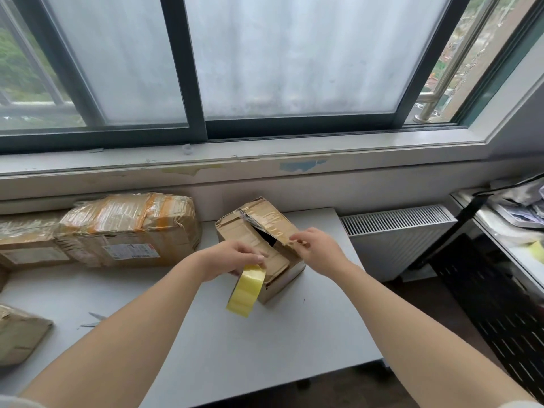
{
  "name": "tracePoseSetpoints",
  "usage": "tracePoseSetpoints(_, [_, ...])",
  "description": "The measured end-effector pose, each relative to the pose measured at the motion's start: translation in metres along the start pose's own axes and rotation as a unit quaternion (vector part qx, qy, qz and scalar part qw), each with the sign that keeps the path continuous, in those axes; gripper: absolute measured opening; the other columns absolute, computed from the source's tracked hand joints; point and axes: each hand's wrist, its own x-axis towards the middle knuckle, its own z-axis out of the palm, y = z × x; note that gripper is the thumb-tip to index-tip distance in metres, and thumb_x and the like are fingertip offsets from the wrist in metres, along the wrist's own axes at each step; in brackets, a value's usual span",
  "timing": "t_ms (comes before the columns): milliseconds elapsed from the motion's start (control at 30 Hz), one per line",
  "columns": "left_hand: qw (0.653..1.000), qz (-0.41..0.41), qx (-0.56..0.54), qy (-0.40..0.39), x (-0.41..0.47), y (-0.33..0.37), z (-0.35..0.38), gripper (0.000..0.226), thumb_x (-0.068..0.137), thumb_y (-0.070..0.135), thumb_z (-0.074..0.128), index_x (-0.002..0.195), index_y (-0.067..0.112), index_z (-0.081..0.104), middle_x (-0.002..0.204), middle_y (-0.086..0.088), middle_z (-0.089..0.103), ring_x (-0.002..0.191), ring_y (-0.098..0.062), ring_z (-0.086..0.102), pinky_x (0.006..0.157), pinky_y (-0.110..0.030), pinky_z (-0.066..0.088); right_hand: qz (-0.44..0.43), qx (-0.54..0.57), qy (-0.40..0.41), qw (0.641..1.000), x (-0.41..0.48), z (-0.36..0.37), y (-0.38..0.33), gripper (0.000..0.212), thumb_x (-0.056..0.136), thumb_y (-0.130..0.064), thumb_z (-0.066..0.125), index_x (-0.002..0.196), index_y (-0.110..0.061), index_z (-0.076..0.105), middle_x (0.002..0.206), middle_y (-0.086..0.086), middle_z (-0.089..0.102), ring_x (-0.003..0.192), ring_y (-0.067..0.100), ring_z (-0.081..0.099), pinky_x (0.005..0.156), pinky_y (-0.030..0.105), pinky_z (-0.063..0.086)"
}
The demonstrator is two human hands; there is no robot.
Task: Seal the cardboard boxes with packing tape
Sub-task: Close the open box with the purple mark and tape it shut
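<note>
- On the white worktop (265, 334), below the window, the small creased brown cardboard box (284, 276) sits with one old-taped flap raised and its top gaping.
- Right hand (318, 248) reaches across the box, fingers pinching that flap's free edge; a slip would probably let the stiff flap spring open.
- Left hand (232, 257) rests over the near flap, fingers curled round the yellow packing-tape roll (246, 287).
- That roll hangs at the box's near corner; over uneven flaps, its tape could wrinkle.

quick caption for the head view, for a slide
Left hand holds a yellow tape roll while the right hand pinches the raised flap of an open cardboard box.
</note>
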Motion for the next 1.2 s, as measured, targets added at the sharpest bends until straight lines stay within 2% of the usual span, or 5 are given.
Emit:
tracePoseSetpoints(200, [1.000,-0.004,0.008,-0.020,-0.005,-0.001,0.005,0.020,0.100,0.029,0.067,0.090,0.025,0.083,0.127,0.021,0.069,0.105,-0.013,0.065,0.081,-0.030,0.047,-0.023,-0.123,-0.064,0.990,-0.001,0.024,0.012,0.031,0.104,-0.034,0.049,0.126,-0.035,0.072,0.132,-0.010,0.057,0.123,0.023,0.052,0.101,0.034,0.045])
tracePoseSetpoints(433, [0.996,0.061,-0.018,0.060,-0.005,0.018,0.006,0.020,0.100,0.031,0.066,0.090,0.029,0.083,0.097,0.016,0.076,0.094,-0.010,0.062,0.083,-0.034,0.047,0.010,0.071,0.034,0.997,0.006,-0.010,-0.017,0.025,0.100,-0.027,0.058,0.118,-0.026,0.075,0.111,-0.005,0.066,0.100,0.014,0.064,0.095,0.034,0.051])
tracePoseSetpoints(567, [0.992,0.086,-0.034,0.080,-0.002,0.036,0.004,0.018,0.100,0.030,0.066,0.095,0.032,0.083,0.109,0.014,0.076,0.105,-0.007,0.063,0.086,-0.030,0.045,-0.054,0.273,0.009,0.960,-0.003,-0.038,-0.054,0.021,0.100,-0.035,0.065,0.097,-0.019,0.078,0.087,0.001,0.076,0.085,0.017,0.069,0.085,0.039,0.055])
tracePoseSetpoints(967, [0.981,0.160,0.015,0.107,0.020,0.068,0.005,0.017,0.097,0.014,0.066,0.103,0.021,0.080,0.098,0.009,0.074,0.089,0.002,0.068,0.078,-0.019,0.048,-0.051,0.260,0.062,0.962,-0.008,-0.058,-0.067,0.029,0.088,-0.033,0.081,0.112,-0.020,0.070,0.094,-0.003,0.075,0.091,0.012,0.072,0.087,0.031,0.059])
tracePoseSetpoints(1200, [0.982,0.177,0.004,0.062,0.028,0.073,0.002,0.011,0.097,0.024,0.070,0.098,0.026,0.080,0.110,0.010,0.069,0.096,-0.003,0.068,0.087,-0.030,0.052,-0.006,0.278,0.094,0.956,-0.009,-0.062,-0.067,0.008,0.087,-0.024,0.082,0.082,-0.022,0.077,0.083,0.002,0.078,0.085,0.022,0.073,0.091,0.049,0.058])
